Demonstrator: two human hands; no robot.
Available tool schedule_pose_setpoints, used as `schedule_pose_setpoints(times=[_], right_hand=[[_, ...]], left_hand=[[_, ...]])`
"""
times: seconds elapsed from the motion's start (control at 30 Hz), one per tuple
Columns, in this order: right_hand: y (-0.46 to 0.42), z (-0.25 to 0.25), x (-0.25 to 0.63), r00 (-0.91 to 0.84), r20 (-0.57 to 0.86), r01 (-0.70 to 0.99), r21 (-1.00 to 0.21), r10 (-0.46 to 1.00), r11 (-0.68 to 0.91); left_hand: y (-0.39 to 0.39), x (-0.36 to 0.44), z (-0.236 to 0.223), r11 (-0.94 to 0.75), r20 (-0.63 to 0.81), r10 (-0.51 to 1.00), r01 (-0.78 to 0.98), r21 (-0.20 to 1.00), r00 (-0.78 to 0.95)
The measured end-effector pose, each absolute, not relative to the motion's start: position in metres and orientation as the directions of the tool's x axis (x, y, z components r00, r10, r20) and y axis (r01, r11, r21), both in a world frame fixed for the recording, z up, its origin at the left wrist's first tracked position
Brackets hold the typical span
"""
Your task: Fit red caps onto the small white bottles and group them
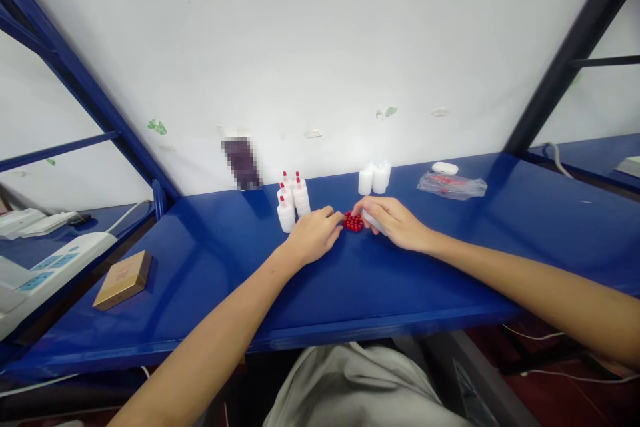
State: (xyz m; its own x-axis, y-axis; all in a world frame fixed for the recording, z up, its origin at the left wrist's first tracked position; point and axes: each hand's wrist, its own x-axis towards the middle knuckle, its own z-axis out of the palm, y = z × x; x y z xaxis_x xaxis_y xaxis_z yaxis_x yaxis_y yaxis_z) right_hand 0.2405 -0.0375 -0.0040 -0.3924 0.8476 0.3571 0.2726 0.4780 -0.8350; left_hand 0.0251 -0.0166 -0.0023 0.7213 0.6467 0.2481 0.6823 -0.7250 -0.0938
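A small cluster of red caps (353, 221) lies on the blue table between my two hands. My right hand (393, 221) is closed around a white plastic bottle (373, 220), which is tilted beside the caps and partly hidden by the fingers. At the cluster's left edge, my left hand (317, 233) rests low over the table with its fingers apart and the index finger reaching to the caps. Several white bottles with red tips (287, 213) stand upright just left of that hand. Behind my right hand are white bottles without red tips (374, 178).
A clear plastic bag (453, 185) with something red inside lies at the right rear, near a white rounded case (445, 168). Toward the left end sits a gold box (123, 279). A white power strip (55, 273) is beyond the table's left side. The white wall (320, 67) borders the back.
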Motion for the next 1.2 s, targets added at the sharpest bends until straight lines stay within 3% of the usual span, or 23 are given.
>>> schedule_pose_setpoints(times=[0.3,0.47,0.57,0.7,0.9,1.2], right_hand=[[-0.04,-0.002,0.241,-0.378,0.332,0.318,-0.83,0.864,0.458],[-0.043,0.0,0.243,-0.476,0.385,0.379,-0.722,0.791,0.579],[-0.046,0.002,0.243,-0.533,0.408,0.406,-0.646,0.742,0.647],[-0.048,0.002,0.24,-0.56,0.412,0.391,-0.633,0.718,0.668],[-0.05,0.003,0.236,-0.549,0.364,0.384,-0.689,0.753,0.614],[-0.051,0.004,0.233,-0.585,0.328,0.429,-0.651,0.742,0.626]], left_hand=[[-0.017,0.026,-0.005,-0.762,0.341,0.608,0.648,-0.005,0.717],[-0.024,0.028,-0.001,-0.833,0.637,0.515,0.509,0.216,0.574],[-0.03,0.03,0.001,-0.9,0.74,0.403,0.379,0.215,0.539],[-0.035,0.032,-0.001,-0.936,0.727,0.334,0.304,0.178,0.6],[-0.039,0.035,-0.003,-0.922,0.644,0.387,0.288,0.258,0.66],[-0.045,0.039,-0.002,-0.915,0.572,0.396,0.26,0.307,0.718]])
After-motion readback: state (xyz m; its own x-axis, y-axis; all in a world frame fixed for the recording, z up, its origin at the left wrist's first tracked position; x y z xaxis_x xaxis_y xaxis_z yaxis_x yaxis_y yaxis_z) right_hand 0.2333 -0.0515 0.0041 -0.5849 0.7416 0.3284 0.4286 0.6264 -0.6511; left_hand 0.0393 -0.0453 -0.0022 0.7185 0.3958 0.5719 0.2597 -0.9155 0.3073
